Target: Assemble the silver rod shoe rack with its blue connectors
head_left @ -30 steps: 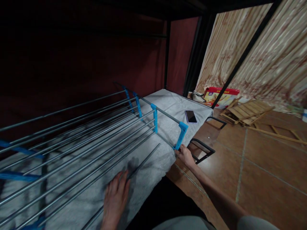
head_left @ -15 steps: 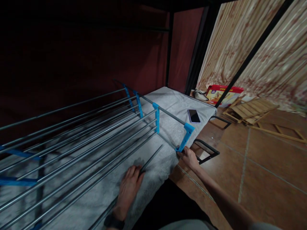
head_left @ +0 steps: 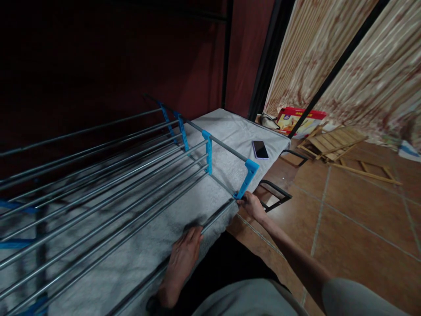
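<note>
A long grey metal rod (head_left: 210,219) lies near the bottom middle of the picture, on the front edge of a grey towel (head_left: 230,131) that covers a bed. The left hand (head_left: 184,254) is at the bottom middle, and its fingers (head_left: 194,235) are curled over the rod and hold it. The far end of the rod points up and to the right, toward a blue plastic piece (head_left: 246,177) in the middle of the picture. The right hand (head_left: 251,204) is just below that blue piece, and its fingers pinch the lower tip of the blue piece where the rod end meets it. I cannot tell if the rod is pushed into the blue piece or only touches it. The blue piece is part of a drying rack (head_left: 115,175) made of many thin metal bars, which lies flat across the left and middle of the picture on the towel. More blue pieces sit farther back on the rack. A phone (head_left: 260,149) lies on the towel, up and to the right of the rack, well apart from both hands. On the brown tile floor (head_left: 355,228) at the right there is a black wire frame (head_left: 274,195) near the right hand. Farther back, in the upper right, there are a red box (head_left: 299,120) and some wooden slats (head_left: 335,142) in front of a striped curtain (head_left: 362,79).
</note>
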Motion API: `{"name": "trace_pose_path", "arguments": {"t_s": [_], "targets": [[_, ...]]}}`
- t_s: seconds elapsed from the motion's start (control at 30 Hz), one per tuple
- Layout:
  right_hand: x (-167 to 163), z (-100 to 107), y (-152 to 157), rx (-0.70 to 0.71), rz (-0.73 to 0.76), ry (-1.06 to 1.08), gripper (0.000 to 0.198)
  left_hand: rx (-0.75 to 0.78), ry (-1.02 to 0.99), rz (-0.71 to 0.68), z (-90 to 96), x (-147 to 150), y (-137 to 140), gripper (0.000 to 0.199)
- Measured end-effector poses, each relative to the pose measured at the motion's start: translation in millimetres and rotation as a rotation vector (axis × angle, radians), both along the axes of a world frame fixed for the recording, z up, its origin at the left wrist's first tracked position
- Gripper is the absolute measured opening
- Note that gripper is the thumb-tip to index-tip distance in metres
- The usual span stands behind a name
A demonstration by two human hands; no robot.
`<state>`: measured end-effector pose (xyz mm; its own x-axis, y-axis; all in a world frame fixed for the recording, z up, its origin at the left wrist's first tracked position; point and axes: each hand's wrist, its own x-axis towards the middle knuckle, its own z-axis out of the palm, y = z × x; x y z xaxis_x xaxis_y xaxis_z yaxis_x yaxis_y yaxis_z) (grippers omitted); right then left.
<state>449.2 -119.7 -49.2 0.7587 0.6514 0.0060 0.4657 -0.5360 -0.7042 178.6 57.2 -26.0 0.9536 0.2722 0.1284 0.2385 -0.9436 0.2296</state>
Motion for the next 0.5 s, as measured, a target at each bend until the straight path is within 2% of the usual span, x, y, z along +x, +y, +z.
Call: {"name": "trace_pose_path", "arguments": {"t_s": [0.2,0.5], "targets": [[0.5,-3.5,-0.2,0.024,0.019,0.01,0.008,0.015,0.026,0.013,3.9,11.8,-11.0,0.028],[-0.4,2.1,-1.8,0.057,0.041,0.046,0.011,-0.023,0.035,0.011,2.1,11.7,-11.5,0.034]]}}
